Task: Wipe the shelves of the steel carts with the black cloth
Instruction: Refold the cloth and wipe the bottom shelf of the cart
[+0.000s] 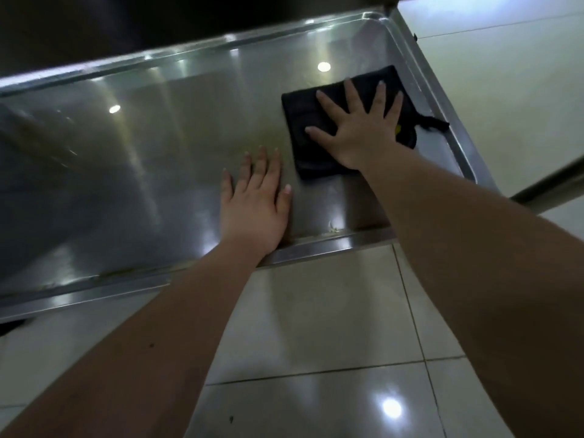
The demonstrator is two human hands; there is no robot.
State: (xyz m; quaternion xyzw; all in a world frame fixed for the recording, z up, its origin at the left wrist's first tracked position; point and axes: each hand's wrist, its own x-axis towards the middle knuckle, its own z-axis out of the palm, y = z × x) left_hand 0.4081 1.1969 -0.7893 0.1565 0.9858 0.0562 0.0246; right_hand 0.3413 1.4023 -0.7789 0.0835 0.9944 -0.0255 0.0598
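The black cloth (319, 143), folded into a rough rectangle, lies flat on the steel shelf (164, 128) near its right rim, with a loose corner trailing toward that rim. The right hand (360, 128) presses down on it with fingers straight and spread. The left hand (256, 197) rests flat on the bare steel just beside the cloth, fingers straight, wrist over the near rim. The 2 hands sit apart. Pale glossy floor tiles (331, 327) lie below.

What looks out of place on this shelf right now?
A small pale scrap lies on the shelf by its front rim, right of the left hand, not yet wiped away. The black cloth under the right hand trails a frayed strand toward the right rim.
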